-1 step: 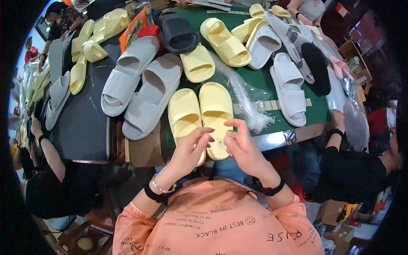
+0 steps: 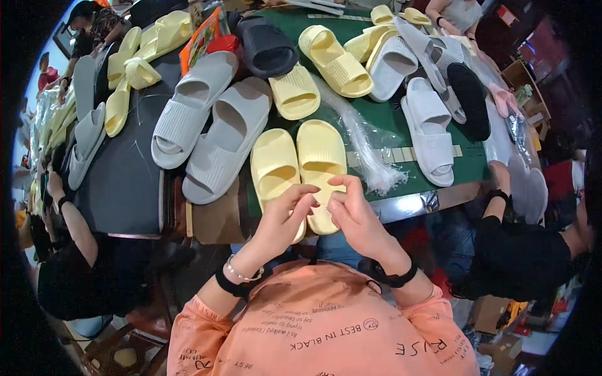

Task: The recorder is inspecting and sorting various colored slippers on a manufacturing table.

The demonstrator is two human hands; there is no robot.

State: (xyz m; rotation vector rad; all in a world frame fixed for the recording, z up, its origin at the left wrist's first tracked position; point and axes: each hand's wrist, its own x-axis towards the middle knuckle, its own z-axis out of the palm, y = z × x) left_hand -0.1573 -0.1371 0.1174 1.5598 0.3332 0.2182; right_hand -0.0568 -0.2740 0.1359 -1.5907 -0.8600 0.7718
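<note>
Pale yellow slippers [image 2: 321, 145], backless, rounded ends

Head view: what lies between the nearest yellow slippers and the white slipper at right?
In the head view, a clear plastic bundle and a pale marked strip.

Bare hands [image 2: 283, 217] above yellow slippers [image 2: 322, 150], green tabletop [image 2: 469, 167]

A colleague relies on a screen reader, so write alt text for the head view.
A person's half-curled left hand and right hand are over two yellow slippers side by side at the near edge of a green table; whether they hold anything small is unclear. Grey slippers, white slippers and black slippers lie around, with co-workers' arms at both sides.
</note>
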